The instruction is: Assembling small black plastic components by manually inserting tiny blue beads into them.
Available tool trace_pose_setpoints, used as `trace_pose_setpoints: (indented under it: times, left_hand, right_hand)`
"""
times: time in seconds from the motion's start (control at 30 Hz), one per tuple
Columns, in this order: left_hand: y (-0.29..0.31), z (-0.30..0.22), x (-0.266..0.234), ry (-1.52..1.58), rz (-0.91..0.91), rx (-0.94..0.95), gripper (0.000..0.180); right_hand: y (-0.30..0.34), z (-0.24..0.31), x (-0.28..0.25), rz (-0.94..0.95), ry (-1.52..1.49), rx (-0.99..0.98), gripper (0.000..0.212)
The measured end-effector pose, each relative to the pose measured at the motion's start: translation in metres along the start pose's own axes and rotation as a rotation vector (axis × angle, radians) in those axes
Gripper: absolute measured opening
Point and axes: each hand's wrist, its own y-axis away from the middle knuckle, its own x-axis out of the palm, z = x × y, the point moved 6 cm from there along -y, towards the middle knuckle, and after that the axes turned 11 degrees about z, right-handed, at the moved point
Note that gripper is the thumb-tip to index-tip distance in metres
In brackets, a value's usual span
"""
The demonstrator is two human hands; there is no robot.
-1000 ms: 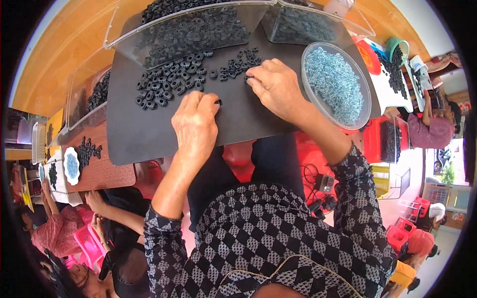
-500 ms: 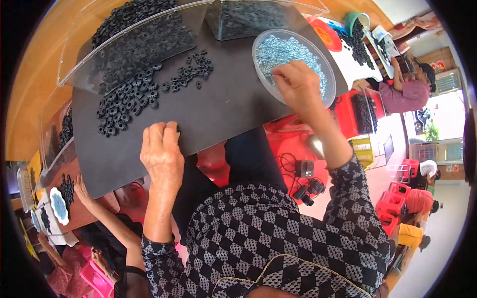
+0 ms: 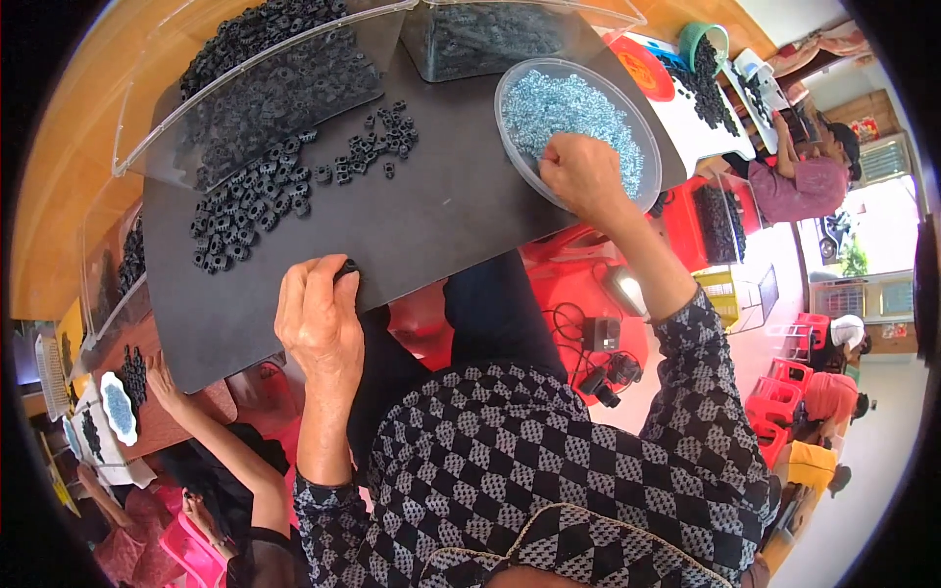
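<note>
My left hand (image 3: pixel 319 318) is at the near edge of the dark board (image 3: pixel 421 235), its thumb and fingertips closed on a small black plastic part (image 3: pixel 347 268). My right hand (image 3: pixel 586 176) is over a round clear tub (image 3: pixel 504 125), its fingers curled together. The tub holds many tiny bluish, shiny metal pieces (image 3: pixel 559 103), too small to name surely. Whatever the right fingers hold is hidden. Left of centre on the board lies a heap of black plastic parts (image 3: pixel 257 201), beside a smaller loose cluster (image 3: pixel 377 142).
A large clear bin (image 3: pixel 284 122) of black parts stands at the far left, with a second bin (image 3: pixel 480 44) beside it. One tiny pale piece (image 3: pixel 447 202) lies mid-board. Another person's arm (image 3: pixel 225 431) reaches in at left. Red stools (image 3: pixel 774 412) and people are at right.
My left hand has turned, so the black part now shows at its fingertips. My right hand has shifted slightly over the tub and its fingers have curled tighter.
</note>
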Motion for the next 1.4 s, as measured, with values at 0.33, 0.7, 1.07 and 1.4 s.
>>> trace_pose_setpoints:
  times: [0.33,0.7,1.07,1.4]
  left_hand:
    - [-0.003,-0.005,0.002,0.194,-0.036,-0.05,0.022]
    - [-0.004,0.001,0.011,0.3,-0.003,-0.111,0.019]
    - [-0.004,0.007,0.016,0.325,-0.039,-0.115,0.022]
    - [-0.002,0.01,0.018,0.332,-0.046,-0.105,0.021]
  right_hand:
    - [0.005,-0.007,-0.026,-0.097,-0.292,0.023,0.013]
    - [-0.005,0.077,-0.023,-0.143,-0.432,-0.353,0.012]
    - [-0.022,0.105,0.006,-0.218,-0.372,-0.488,0.026]
    - [-0.009,0.114,0.01,-0.185,-0.352,-0.46,0.015]
